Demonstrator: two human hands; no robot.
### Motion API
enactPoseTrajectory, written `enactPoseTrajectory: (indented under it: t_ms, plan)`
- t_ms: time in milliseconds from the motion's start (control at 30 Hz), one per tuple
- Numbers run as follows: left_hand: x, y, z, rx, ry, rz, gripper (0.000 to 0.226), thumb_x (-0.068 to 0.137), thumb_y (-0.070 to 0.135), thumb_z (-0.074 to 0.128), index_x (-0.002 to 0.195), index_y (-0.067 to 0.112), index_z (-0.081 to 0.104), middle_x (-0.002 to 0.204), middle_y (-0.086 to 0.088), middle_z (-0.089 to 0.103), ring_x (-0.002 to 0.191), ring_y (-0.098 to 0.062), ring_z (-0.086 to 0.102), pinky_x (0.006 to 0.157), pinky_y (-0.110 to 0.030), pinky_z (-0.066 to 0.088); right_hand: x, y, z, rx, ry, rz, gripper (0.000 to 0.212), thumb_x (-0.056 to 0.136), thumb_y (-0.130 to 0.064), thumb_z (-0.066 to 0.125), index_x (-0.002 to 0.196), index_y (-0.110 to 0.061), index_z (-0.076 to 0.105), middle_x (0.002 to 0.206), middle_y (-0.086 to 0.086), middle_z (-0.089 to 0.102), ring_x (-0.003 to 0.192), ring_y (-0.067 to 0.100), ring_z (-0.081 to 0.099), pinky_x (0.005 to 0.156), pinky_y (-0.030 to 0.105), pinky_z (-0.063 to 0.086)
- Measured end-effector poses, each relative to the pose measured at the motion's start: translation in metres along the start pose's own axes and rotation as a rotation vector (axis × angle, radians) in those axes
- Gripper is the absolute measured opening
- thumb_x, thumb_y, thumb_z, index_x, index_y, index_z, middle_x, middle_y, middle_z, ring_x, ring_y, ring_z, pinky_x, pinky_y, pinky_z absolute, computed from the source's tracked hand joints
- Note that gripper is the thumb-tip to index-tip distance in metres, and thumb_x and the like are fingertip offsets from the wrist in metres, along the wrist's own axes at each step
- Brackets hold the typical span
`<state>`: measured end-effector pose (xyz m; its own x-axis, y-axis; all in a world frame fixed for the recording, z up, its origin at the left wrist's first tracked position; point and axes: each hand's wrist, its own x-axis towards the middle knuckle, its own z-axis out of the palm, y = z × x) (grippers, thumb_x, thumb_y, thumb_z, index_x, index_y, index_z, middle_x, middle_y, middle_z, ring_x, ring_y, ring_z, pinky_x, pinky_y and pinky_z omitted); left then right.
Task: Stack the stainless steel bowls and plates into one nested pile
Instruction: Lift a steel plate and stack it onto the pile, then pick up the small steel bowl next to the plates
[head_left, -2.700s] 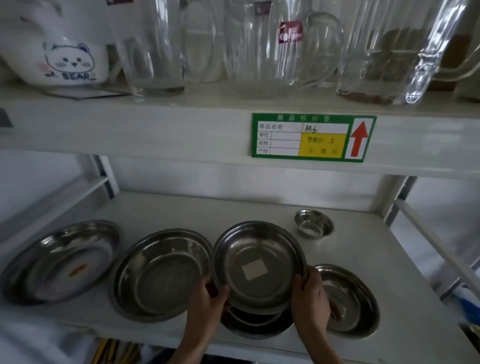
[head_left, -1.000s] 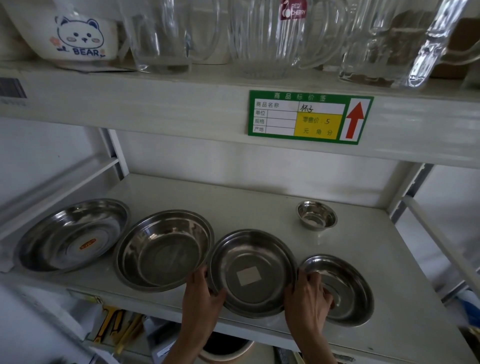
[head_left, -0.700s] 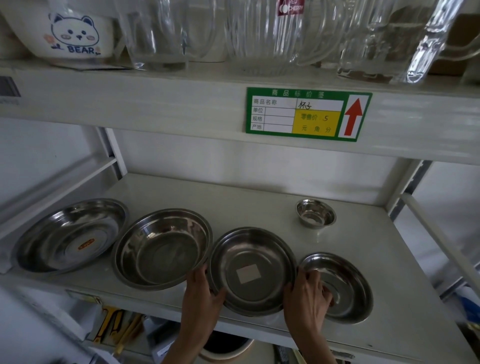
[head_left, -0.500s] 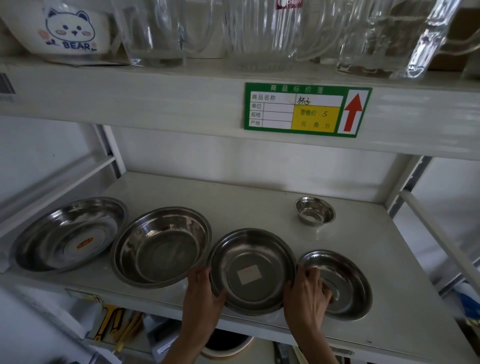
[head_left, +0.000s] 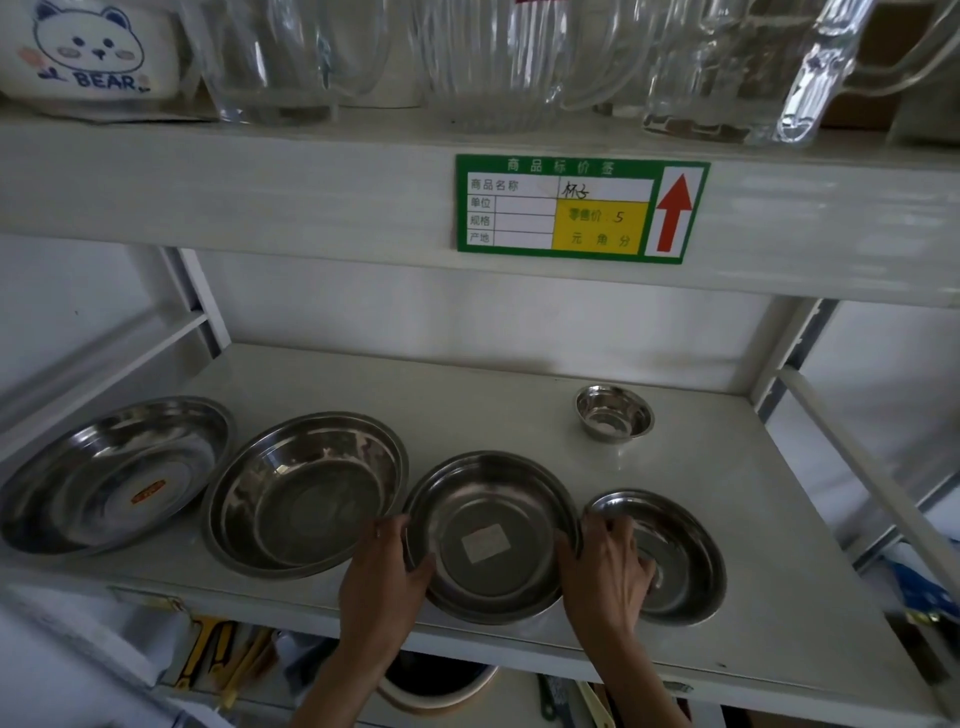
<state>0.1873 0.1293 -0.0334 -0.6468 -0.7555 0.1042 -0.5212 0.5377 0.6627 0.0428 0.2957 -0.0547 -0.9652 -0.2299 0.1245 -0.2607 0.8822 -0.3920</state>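
White metal shelving fills the view, and the lower shelf (head_left: 519, 395) carries the steel ware. Largest to smallest, there are five steel pieces: a wide plate (head_left: 111, 475) at nine o'clock, a deep bowl (head_left: 306, 493) beside it, the stickered plate (head_left: 491, 535) at six o'clock, a smaller plate (head_left: 670, 558) at four o'clock, and one tiny bowl (head_left: 614, 413) at two o'clock, well apart.

Moments ago the stickered plate was lifted clear of the shelf; now it sits down flat in the row, so it seems to have been set back or repositioned, and no pile exists yet.

Left hand (head_left: 382, 577) cups its left rim, fingers curled loosely against it; right hand (head_left: 605, 571) cups the right rim, its fingers (head_left: 618, 532) overlapping the smaller plate's edge.
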Motion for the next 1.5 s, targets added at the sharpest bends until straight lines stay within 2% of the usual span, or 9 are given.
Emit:
enactPoseTrajectory:
  t_ms: [133,333,700,867,967,1067,1300,1400,1500]
  plan:
    - [0.017,0.016,0.001,-0.061,-0.057,0.046,0.041,0.084,0.035,0.067,0.121,0.021,0.054,0.111,0.002,0.062,0.098,-0.011,0.061,0.084,-0.03,0.054,0.021,-0.006,-0.012,0.032,0.036,0.002,0.048,0.093,-0.048,0.046,0.135,-0.025,0.048,0.128,0.003,0.049,0.119,0.022,0.051,0.1,0.042,0.032]
    - [0.049,0.055,0.008,-0.034,-0.064,0.212,0.039,0.082,0.032,0.069,0.118,0.02,0.058,0.115,-0.002,0.054,0.102,-0.018,0.06,0.086,-0.028,0.049,0.06,-0.011,-0.03,0.09,0.027,-0.007,0.047,0.093,-0.048,0.047,0.133,-0.023,0.05,0.126,0.003,0.052,0.116,0.023,0.054,0.099,0.042,0.034]
    - [0.109,0.132,0.048,-0.12,-0.29,0.228,0.027,0.085,0.032,0.061,0.105,0.014,0.068,0.111,-0.005,0.069,0.105,-0.021,0.063,0.092,-0.03,0.047,0.164,0.022,-0.044,0.338,-0.096,0.311,0.047,0.093,-0.04,0.047,0.122,-0.005,0.058,0.124,0.02,0.063,0.115,0.037,0.058,0.095,0.041,0.044]
    - [0.121,0.151,0.074,-0.207,-0.386,0.117,0.021,0.087,0.026,0.058,0.095,0.011,0.069,0.099,-0.012,0.074,0.088,-0.03,0.07,0.085,-0.035,0.054,0.189,0.049,-0.032,0.415,-0.16,0.427,0.052,0.094,-0.038,0.044,0.123,0.003,0.057,0.124,0.025,0.062,0.114,0.039,0.058,0.094,0.04,0.046]
    - [0.123,0.156,0.087,-0.399,-0.459,-0.068,0.015,0.088,0.023,0.055,0.086,0.011,0.065,0.081,-0.01,0.07,0.059,-0.022,0.061,0.063,-0.032,0.054,0.202,0.059,-0.024,0.459,-0.196,0.437,0.051,0.093,-0.037,0.042,0.117,0.004,0.061,0.118,0.024,0.066,0.109,0.037,0.063,0.096,0.041,0.049]
    - [0.123,0.161,0.097,-0.61,-0.505,-0.276,0.014,0.089,0.015,0.053,0.09,0.005,0.062,0.07,-0.009,0.063,0.05,-0.016,0.052,0.047,-0.024,0.044,0.212,0.062,-0.017,0.487,-0.222,0.447,0.049,0.094,-0.034,0.043,0.117,0.005,0.062,0.115,0.025,0.068,0.107,0.037,0.065,0.095,0.039,0.05]
    - [0.126,0.16,0.108,-0.883,-0.503,-0.557,0.024,0.095,0.016,0.048,0.075,0.007,0.056,0.067,-0.011,0.059,0.053,-0.018,0.05,0.055,-0.029,0.046,0.228,0.055,-0.004,0.646,-0.253,0.538,0.037,0.097,-0.034,0.043,0.107,-0.001,0.056,0.092,0.022,0.071,0.056,0.024,0.06,0.05,0.023,0.039]
    - [0.125,0.159,0.11,-0.907,-0.506,-0.577,0.024,0.096,0.015,0.046,0.074,0.007,0.055,0.067,-0.01,0.058,0.053,-0.018,0.049,0.056,-0.028,0.045,0.234,0.054,0.004,0.686,-0.247,0.547,0.046,0.097,-0.038,0.046,0.115,0.004,0.056,0.093,0.021,0.067,0.063,0.029,0.063,0.049,0.026,0.042]
    - [0.123,0.158,0.109,-0.908,-0.522,-0.58,0.024,0.095,0.014,0.046,0.073,0.008,0.055,0.066,-0.009,0.058,0.052,-0.017,0.048,0.053,-0.027,0.044,0.238,0.051,0.012,0.714,-0.226,0.527,0.047,0.094,-0.03,0.053,0.121,0.008,0.056,0.107,0.023,0.064,0.093,0.036,0.064,0.074,0.035,0.051]
